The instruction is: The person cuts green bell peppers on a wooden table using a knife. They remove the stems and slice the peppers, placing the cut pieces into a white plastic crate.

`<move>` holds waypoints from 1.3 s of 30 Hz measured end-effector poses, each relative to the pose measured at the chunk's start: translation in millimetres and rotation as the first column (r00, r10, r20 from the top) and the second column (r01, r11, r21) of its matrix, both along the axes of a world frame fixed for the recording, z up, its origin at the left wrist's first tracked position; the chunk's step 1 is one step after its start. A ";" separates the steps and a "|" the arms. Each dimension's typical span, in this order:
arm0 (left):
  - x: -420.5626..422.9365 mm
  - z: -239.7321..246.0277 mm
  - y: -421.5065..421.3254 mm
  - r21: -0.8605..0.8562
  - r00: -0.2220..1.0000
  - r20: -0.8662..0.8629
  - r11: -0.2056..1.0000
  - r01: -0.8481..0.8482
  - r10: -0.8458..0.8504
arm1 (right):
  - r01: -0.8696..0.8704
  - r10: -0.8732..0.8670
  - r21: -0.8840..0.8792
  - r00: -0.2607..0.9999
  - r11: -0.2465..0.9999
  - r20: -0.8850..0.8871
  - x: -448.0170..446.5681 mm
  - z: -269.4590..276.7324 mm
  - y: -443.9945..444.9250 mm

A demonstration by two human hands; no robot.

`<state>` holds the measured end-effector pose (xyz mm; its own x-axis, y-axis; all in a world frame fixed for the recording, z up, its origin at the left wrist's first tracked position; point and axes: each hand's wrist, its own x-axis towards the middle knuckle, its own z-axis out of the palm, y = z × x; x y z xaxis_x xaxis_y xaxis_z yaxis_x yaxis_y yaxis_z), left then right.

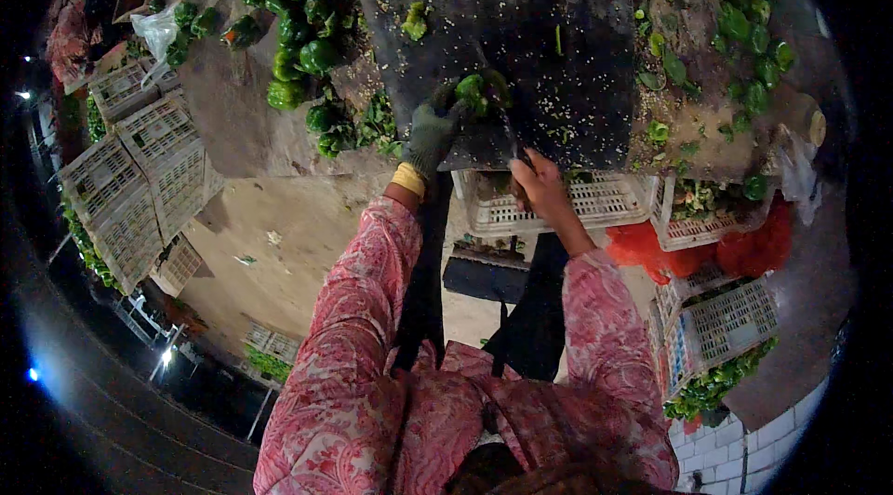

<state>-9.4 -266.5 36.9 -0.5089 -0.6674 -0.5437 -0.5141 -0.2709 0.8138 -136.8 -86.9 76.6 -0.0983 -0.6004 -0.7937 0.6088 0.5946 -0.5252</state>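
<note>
My left hand point(431, 132), in a dark knitted glove with a yellow band at the wrist, grips a green bell pepper point(471, 94) over a dark mat point(579, 97). The bare fingers of my right hand point(540, 182) are wrapped around the handle of a knife point(509, 124). Its blade passes along the pepper's right side; blur hides how deep it sits in the flesh. Pale seeds are scattered across the mat. A yellow-green pepper scrap point(414, 22) lies at its upper left, and a thin green strip point(558, 40) at its upper right.
Whole green peppers point(317, 57) are heaped left of the mat, with more peppers point(746, 27) at the far right. Below the table edge stand a white plastic crate point(600, 205) and a second crate point(698, 233) holding scraps. Red mesh point(753, 244) lies beside them. Stacked crates point(143, 174) stand left.
</note>
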 end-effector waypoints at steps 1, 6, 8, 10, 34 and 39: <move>7.5 -0.2 -1.0 0.034 1.000 0.031 0.999 -0.008 0.007 | 0.022 -0.022 -0.007 1.000 1.000 -0.012 -2.5 8.3 9.6; 7.0 -9.6 0.2 0.085 1.000 0.006 0.996 -0.024 0.024 | -0.187 0.090 -0.034 0.615 0.982 -0.784 -44.9 6.5 22.5; 1.6 -24.6 4.9 -0.129 0.988 0.142 0.988 0.080 -0.061 | -0.191 0.180 0.116 0.369 0.975 -0.912 -58.4 -16.2 17.0; -7.2 -25.8 11.3 -0.260 0.943 0.309 0.942 0.210 -0.125 | -0.163 0.279 0.247 0.223 0.955 -0.934 -67.2 -41.4 17.2; -10.8 31.7 47.8 0.446 0.939 -0.273 0.892 -0.071 0.211 | -0.143 -0.066 -0.182 0.581 0.973 -0.811 9.9 -14.6 -31.8; -10.7 36.6 37.2 0.603 0.948 -0.229 0.797 -0.039 0.220 | -0.333 0.014 -0.185 0.515 0.925 -0.857 2.9 -1.1 -31.0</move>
